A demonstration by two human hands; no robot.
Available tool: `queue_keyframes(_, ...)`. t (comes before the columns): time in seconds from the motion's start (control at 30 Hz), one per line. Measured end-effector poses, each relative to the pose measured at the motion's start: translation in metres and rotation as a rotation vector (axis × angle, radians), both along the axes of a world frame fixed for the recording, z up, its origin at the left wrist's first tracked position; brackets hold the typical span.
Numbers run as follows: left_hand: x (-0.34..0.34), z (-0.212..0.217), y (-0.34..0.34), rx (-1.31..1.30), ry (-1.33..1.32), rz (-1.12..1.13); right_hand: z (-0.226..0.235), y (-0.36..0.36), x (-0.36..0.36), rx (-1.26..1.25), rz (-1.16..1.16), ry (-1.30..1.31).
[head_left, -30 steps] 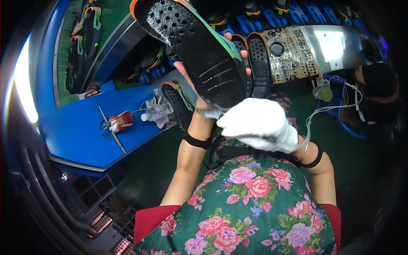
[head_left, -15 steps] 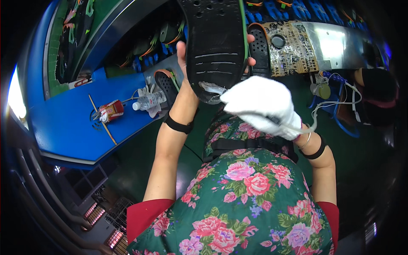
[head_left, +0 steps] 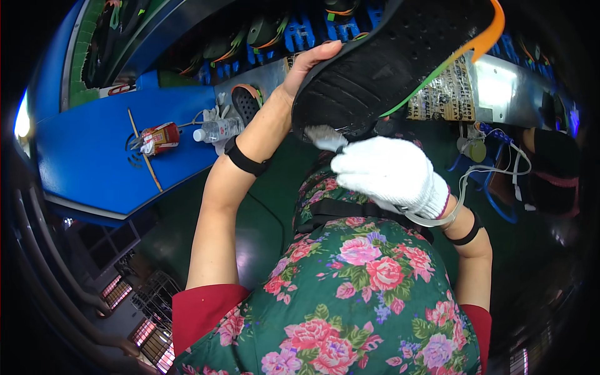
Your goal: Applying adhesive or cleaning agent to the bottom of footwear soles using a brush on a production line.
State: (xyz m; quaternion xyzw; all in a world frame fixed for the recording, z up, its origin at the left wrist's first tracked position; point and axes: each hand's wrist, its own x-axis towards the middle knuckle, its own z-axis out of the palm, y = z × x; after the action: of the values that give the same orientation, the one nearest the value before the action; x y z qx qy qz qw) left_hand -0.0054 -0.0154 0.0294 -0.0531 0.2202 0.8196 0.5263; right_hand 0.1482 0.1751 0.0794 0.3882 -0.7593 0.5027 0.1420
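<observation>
Well to the left of the black moulded shoe with green edging and an orange strap [head_left: 375, 75], a clear plastic bottle with a white cap [head_left: 222, 130] lies on its side, how much it holds being hard to tell; farther left of the shoe, a red and yellow carton-like container [head_left: 165, 136] has whitish crumpled bits and thin pieces jutting from its left end, too small to make out; this carton is on a glossy blue tabletop [head_left: 94, 169], left of the shoe, where a thin wooden stick [head_left: 154, 174] runs past it; another black perforated shoe with orange trim [head_left: 245, 103] rests nearer, also to the left of the shoe; the held shoe is raised above and between the two hands, tilted, its grooved black face showing and its rounded end toward the person; the bare left hand [head_left: 306, 65] grips the shoe's left edge, one digit along the rim, most of the others hidden behind it; the right hand in a white knitted glove [head_left: 390, 172], just below the shoe's rounded end, is closed around a flat pale-bristled brush [head_left: 326, 138], its handle hidden; the blurred bristles appear to touch that end of the shoe.
</observation>
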Motion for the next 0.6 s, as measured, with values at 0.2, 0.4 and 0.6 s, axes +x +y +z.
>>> queue_keyframes(0.2, -0.005, 0.001, -0.013, 0.176, -0.059, -0.010, 0.016, 0.006, -0.007, -0.219, -0.067, -0.371)
queue_keyframes(0.4, 0.007, 0.003, 0.003, 0.212, 0.056, -0.075, 0.004, 0.008, -0.005, -0.518, -0.025, -0.697)
queue_keyframes(0.6, 0.052, -0.021, 0.005, 0.443, -0.352, 0.093, 0.028, 0.048, -0.063, -0.027, -0.384, -0.145)
